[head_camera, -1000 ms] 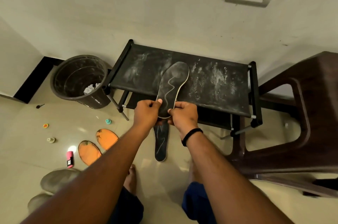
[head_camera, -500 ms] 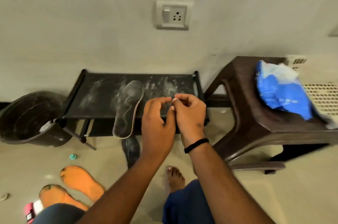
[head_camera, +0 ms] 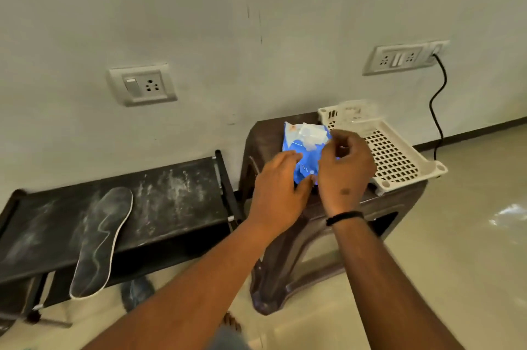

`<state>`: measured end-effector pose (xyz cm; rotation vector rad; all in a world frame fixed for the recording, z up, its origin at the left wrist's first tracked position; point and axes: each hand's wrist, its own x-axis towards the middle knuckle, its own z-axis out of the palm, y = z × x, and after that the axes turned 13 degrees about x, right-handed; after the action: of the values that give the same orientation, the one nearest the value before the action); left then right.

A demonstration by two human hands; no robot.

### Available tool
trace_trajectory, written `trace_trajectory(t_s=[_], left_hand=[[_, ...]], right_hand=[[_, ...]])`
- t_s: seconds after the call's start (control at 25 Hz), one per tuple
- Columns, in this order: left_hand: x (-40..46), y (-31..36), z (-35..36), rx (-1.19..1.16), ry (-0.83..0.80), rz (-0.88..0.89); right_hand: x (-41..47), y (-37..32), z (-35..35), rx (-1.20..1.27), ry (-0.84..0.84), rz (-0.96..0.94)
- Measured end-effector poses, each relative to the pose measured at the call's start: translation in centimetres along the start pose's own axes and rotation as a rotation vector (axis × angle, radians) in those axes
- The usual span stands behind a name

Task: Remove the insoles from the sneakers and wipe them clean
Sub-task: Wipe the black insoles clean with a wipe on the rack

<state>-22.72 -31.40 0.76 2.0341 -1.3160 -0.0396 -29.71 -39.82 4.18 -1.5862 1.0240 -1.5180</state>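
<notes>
Beige floor tiles give way to a dusty black rack (head_camera: 176, 207) where the grey white-edged insole (head_camera: 99, 241) now lies released. Both hands have moved to the blue wet-wipe packet (head_camera: 299, 147) on the brown plastic stool (head_camera: 262, 138): left hand (head_camera: 278, 195) steadying it flat-fingered, right hand (head_camera: 346, 167) pinching at its flap, so wiping comes next.

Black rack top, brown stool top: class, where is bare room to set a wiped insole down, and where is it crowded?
Free: the black rack surface right of the dark insole, up to its right rail, and a dusty strip left of the insole. Crowded: the brown stool top, filled by the blue packet, the white basket, the left hand and the right hand.
</notes>
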Motion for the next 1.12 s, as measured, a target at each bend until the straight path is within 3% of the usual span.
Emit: trace_trajectory(t_s=[0.12,0.24,0.44,0.6,0.88,0.96,1.04,1.12], left_hand=[[1.3,0.3,1.6,0.222,-0.096,0.034],[2.1,0.3,2.5,0.358,-0.200,0.057],[2.2,-0.6,4.3,0.354,-0.250,0.065],[2.2,-0.2,4.3,0.393,-0.268,0.057],[2.6,0.0,3.6,0.434,-0.347,0.064],[2.8,0.3,3.0,0.343,-0.374,0.047],[2.6,0.6,1.9,0.097,-0.235,-0.016],[2.0,0.7,0.3,-0.114,0.036,-0.123]], right_hand=[[3.4,2.5,0.0,-0.214,-0.130,0.131],[4.5,3.8,1.3,-0.279,-0.314,0.276],[4.2,4.7,2.8,-0.260,-0.436,0.234],[4.9,5.4,1.9,-0.215,-0.413,0.212],[6.9,2.3,-0.3,0.203,-0.266,0.318],[6.9,0.8,-0.4,0.277,-0.251,0.335],[6.2,-0.8,-0.2,0.324,-0.263,0.327],[4.9,-2.6,0.6,0.388,-0.292,0.320]])
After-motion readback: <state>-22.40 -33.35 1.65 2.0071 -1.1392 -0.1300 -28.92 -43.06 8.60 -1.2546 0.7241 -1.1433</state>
